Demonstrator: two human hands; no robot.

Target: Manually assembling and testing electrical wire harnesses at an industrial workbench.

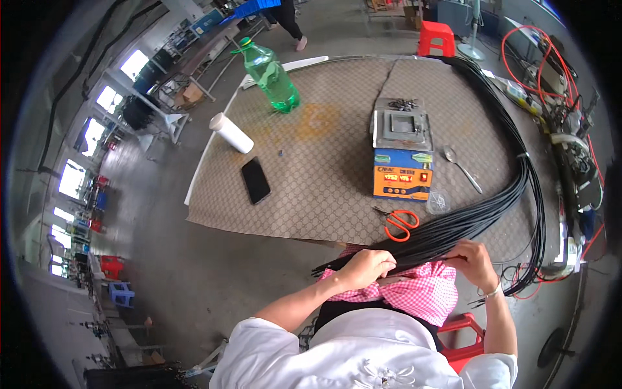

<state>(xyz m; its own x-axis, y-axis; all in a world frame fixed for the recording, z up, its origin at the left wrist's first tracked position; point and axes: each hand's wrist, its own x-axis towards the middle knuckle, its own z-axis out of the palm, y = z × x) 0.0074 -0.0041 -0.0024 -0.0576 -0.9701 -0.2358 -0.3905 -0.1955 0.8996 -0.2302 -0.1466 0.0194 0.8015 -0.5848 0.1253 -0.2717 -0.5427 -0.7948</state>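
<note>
A thick bundle of thin black cables (476,217) curves down the right side of the table and hangs over its near edge, its loose ends reaching left past my lap. My left hand (364,268) is closed at the bundle's lower side, fingertips pinched on a black cable. Farther right, my right hand (474,262) pinches at the same strand, thumb and fingers together. Under both hands lies a pink checked cloth (424,295) over my lap. Just beyond the bundle, orange-handled scissors (400,225) rest on the table.
A blue and orange heating unit (402,174) with a metal top stands mid-table. Around it are a spoon (463,170) and a small clear dish (438,202). Leftward are a phone (256,181), a white bottle (232,133) and a green bottle (271,78). Red tubing (541,61) hangs at right.
</note>
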